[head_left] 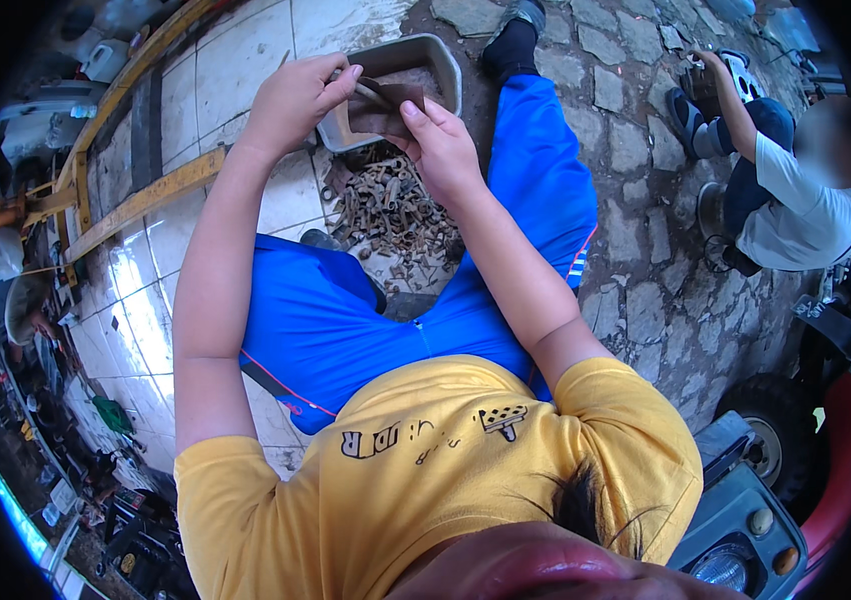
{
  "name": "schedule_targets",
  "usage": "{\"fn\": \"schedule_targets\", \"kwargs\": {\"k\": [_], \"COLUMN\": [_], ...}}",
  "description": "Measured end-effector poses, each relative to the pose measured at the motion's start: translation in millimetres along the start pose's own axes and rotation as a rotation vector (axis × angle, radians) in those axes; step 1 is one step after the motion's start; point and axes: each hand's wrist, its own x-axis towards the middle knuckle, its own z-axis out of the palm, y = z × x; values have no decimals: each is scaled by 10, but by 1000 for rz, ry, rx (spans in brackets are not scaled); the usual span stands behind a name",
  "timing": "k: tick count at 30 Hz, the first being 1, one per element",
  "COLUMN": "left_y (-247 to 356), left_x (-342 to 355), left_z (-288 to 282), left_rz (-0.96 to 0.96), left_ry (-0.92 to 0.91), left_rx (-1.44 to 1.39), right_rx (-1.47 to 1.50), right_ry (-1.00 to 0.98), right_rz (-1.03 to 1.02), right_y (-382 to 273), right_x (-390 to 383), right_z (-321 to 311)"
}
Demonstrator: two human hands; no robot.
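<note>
Hands (295,105) at upper centre of frame held a slim rod (372,95) slanting down-right from left hand (295,105) toward brown sheet (373,120) in right hand (447,152).

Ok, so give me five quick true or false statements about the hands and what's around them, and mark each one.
1. The grey tub stands just beyond the pile of metal parts. True.
2. The pile of metal parts fills the grey tub. False: it lies outside, on the floor between the legs.
3. The right hand pinches a thin brown piece between its fingers. True.
4. One hand rests on a knee. False: the left hand is raised near the tub's left side, and the right hand is raised too.
5. The seated person wears red trousers. False: they are blue trousers.
</note>
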Motion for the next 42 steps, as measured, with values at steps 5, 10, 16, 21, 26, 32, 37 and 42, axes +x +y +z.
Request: {"fn": "schedule_targets", "kwargs": {"k": [5,10,16,21,26,32,37,42], "left_y": [55,46,19,47,-26,87,0,114], "left_x": [-22,21,33,-7,26,17,36,7], "left_z": [135,118,164,218,128,112,62,65], "left_rz": [62,51,46,111,29,-57,14,-14], "left_ry": [-22,42,42,28,-63,-129,-17,-71], "left_rx": [-30,41,-4,6,-71,-165,-25,0], "right_rx": [87,92,87,84,46,80,94,93], "right_ry": [-82,21,20,48,29,11,25,32], "right_rz": [22,56,66,82,108,96,99,95], "right_y": [59,4,-32,11,23,-6,2,16], "right_x": [68,88,45,54,62,71,40,44], "right_z": [-94,-146,-110,-104,-180,-176,-135,-153]}}
